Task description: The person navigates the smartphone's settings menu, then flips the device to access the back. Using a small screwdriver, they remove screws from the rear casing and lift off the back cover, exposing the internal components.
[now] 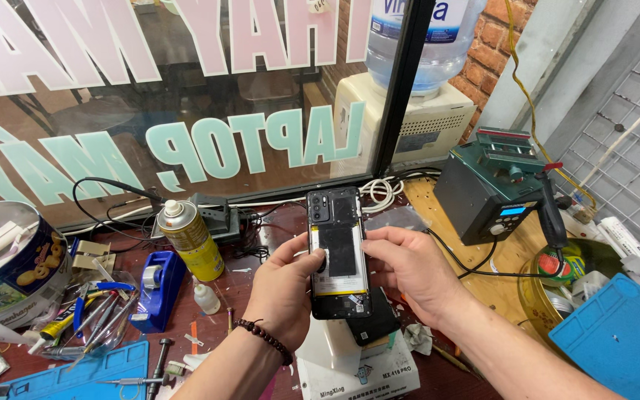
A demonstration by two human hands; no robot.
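Holding an opened phone (339, 252) upright above the table (246, 289), the left hand (284, 285) pinches its edge while the right hand (409, 267) steadies the opposite side, exposing the interior.

Opened phone (338, 252): matt black plastic frame, glossy battery label. Spray can (191, 238): glossy yellow metal. Tape dispenser (158, 287): smooth blue plastic.

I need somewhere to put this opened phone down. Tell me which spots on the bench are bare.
Bare wood shows between the right hand and the green-topped station, crossed by a black cable. The blue mat at far right looks free. Left of the left hand, tools, tape dispenser and spray can crowd the table.
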